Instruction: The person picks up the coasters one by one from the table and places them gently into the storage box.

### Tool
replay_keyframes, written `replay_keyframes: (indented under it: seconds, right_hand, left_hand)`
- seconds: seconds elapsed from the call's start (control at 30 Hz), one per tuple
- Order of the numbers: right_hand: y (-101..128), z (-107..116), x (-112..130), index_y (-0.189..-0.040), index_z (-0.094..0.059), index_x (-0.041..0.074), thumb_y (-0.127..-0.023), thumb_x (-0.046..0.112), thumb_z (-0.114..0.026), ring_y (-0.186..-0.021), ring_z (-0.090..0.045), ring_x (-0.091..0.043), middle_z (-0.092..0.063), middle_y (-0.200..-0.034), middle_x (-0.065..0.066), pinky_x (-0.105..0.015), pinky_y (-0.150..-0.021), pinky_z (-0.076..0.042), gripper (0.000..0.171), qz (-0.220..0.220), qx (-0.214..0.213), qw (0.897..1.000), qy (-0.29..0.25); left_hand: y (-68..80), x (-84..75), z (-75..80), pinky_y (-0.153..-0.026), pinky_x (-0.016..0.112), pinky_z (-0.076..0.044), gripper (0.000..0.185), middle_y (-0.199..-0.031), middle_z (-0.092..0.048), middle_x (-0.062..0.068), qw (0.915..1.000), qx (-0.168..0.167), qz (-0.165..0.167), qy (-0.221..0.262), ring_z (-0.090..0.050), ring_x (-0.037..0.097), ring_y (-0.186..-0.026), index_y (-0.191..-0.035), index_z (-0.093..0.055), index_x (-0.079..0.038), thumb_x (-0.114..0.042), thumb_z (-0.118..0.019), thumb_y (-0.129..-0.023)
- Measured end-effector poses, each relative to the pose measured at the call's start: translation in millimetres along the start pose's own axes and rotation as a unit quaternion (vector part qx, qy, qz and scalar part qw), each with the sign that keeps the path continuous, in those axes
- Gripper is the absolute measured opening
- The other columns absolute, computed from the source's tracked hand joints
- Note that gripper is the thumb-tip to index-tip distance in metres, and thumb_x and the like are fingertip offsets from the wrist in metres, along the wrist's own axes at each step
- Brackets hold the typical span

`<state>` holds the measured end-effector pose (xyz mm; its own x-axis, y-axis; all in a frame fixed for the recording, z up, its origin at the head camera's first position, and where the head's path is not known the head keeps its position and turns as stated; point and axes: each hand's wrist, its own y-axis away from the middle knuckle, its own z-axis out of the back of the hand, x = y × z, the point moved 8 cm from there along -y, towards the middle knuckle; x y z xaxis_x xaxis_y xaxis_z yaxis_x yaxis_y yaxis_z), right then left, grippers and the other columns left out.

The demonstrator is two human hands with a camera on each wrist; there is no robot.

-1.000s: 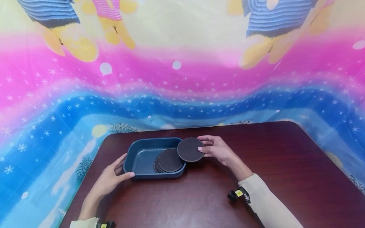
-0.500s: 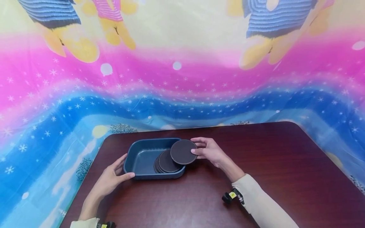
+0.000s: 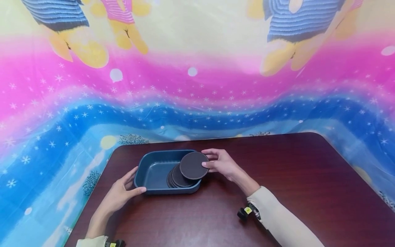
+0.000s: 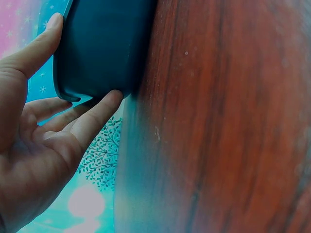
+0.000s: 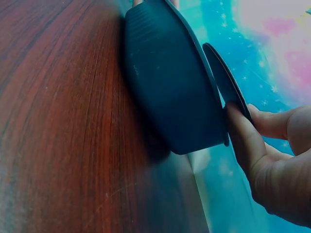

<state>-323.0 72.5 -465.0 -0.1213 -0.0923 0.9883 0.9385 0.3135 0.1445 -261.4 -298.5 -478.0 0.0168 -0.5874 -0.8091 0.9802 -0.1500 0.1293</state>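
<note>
The disc [image 3: 194, 165] pinched in the right hand [image 3: 221, 164] is dark brown, like the stack [image 3: 180, 178] below it. The tray [image 3: 154, 169] against the left hand [image 3: 118, 195] is dark blue. Under both, the table [image 3: 293, 178] is reddish-brown woodgrain. Behind, the cloth [image 3: 197, 89] runs pink, blue and yellow with white stars.

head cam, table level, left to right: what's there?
left hand → blue tray → stack of dark discs in it → held dark disc → right hand
</note>
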Motion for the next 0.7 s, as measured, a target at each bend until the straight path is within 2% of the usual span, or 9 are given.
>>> replay_keyframes:
  seconds: [0.37, 0.7]
  right_hand:
    - [-7, -14, 9, -0.150, -0.061, 0.004, -0.098, -0.002, -0.075, -0.098, -0.080, -0.022, -0.070, -0.136, -0.025, -0.042, -0.086, -0.067, 0.054, 0.015, 0.012, 1.000, 0.015]
    - [-11, -24, 15, -0.146, -0.065, 0.007, -0.097, 0.002, -0.077, -0.102, -0.080, -0.023, -0.072, -0.136, -0.022, -0.042, -0.085, -0.068, 0.051, 0.030, 0.013, 0.997, 0.068]
  left_hand:
    - [-1.2, 1.8, -0.7, -0.110, 0.049, -0.057, 0.101, -0.171, -0.038, 0.024, 1.0000, 0.001, 0.002, 0.001, -0.047, 0.045, -0.153, -0.173, -0.022, -0.014, -0.036, -0.083, -0.096]
    - [-1.1, 1.5, -0.3, -0.110, 0.049, -0.058, 0.100, -0.172, -0.037, 0.024, 1.0000, 0.000, 0.001, 0.001, -0.046, 0.046, -0.153, -0.173, -0.022, -0.013, -0.035, -0.083, -0.097]
